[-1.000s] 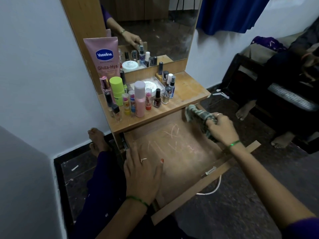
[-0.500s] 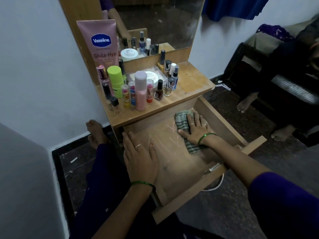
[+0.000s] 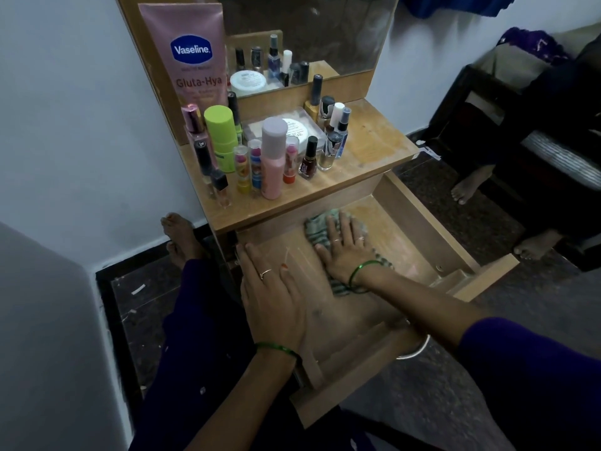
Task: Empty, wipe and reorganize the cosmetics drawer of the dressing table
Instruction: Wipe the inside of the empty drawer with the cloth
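Note:
The wooden drawer (image 3: 419, 219) of the dressing table is pulled out and holds no cosmetics. My right hand (image 3: 344, 252) presses flat, fingers straight, on a green striped cloth (image 3: 320, 231) lying on the drawer floor near its back. My left hand (image 3: 273, 291) rests flat with straight fingers on the drawer's left side. Pale scratch marks show on the drawer floor between my hands. The cosmetics stand on the table top (image 3: 367, 157): a pink Vaseline tube (image 3: 195, 56), a lime green bottle (image 3: 221, 135), a pink bottle (image 3: 273, 157), nail polish (image 3: 309, 157) and several small bottles.
A mirror (image 3: 309, 34) rises behind the table top. A white wall lies to the left. My foot (image 3: 179, 229) rests on the dark floor left of the table. Another person's bare feet (image 3: 468, 187) and dark furniture stand at the right.
My right hand brought the cloth from the drawer's right rim down onto the drawer floor and now presses it further back. My left hand stays on the left side.

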